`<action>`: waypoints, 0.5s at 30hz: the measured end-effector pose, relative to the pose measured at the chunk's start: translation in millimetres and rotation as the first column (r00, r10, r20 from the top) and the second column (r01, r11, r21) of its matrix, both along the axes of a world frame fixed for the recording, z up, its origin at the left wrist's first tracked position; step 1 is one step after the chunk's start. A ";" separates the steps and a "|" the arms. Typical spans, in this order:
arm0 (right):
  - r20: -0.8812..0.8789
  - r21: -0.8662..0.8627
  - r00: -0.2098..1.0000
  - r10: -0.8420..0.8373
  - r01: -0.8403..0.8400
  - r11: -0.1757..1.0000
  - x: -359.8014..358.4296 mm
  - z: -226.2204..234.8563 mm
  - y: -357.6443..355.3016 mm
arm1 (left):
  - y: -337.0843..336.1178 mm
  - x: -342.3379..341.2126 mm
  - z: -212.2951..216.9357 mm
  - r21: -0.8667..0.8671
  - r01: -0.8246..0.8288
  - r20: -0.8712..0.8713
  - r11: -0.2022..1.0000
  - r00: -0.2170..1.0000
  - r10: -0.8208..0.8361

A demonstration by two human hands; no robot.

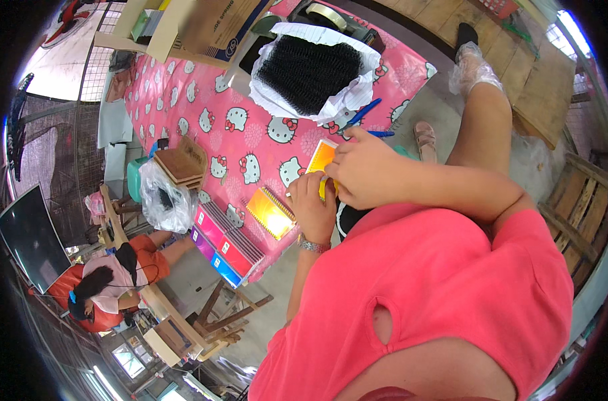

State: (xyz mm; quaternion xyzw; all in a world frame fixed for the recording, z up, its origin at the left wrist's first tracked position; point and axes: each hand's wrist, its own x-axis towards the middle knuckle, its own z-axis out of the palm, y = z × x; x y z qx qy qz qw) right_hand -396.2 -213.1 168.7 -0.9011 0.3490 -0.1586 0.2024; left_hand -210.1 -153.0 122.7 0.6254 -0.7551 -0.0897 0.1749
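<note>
A yellow-orange spiral notebook (322,154) lies at the table's edge close to my body, partly covered by my fingers. My right hand (367,170) comes over it with bent fingers gripping its near end. Meeting it there is my left hand (312,208), fingers curled on the same end and a bracelet or watch on the wrist. A small white bit shows at a left fingertip; I cannot make out what it is. Another yellow spiral notebook (272,212) lies flat to the left. Beside that are stacks of pink, red, purple and blue spiral notebooks (227,242).
Black spiral coils (308,72) fill a paper-lined container beyond my hands. Blue pens (365,111) lie near it on the pink patterned tablecloth (203,93). A cardboard box (217,27) stands at the far left. Another person (113,284) sits at the left.
</note>
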 end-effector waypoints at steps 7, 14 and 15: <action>-0.308 0.216 0.940 0.146 -0.081 0.973 7.9 -17.9 -14.9 | -5.5 -5.0 1.2 0.002 -0.003 0.023 1.000 1.000 0.003; -0.319 0.243 0.931 0.176 -0.099 0.965 14.5 -17.0 -14.5 | -1.6 -4.1 -6.1 -0.025 -0.039 -0.019 0.999 0.999 0.038; -0.255 0.137 0.960 0.113 -0.080 0.987 11.6 -19.7 -11.7 | -1.7 -4.7 -4.7 -0.015 -0.030 -0.016 0.999 0.999 0.030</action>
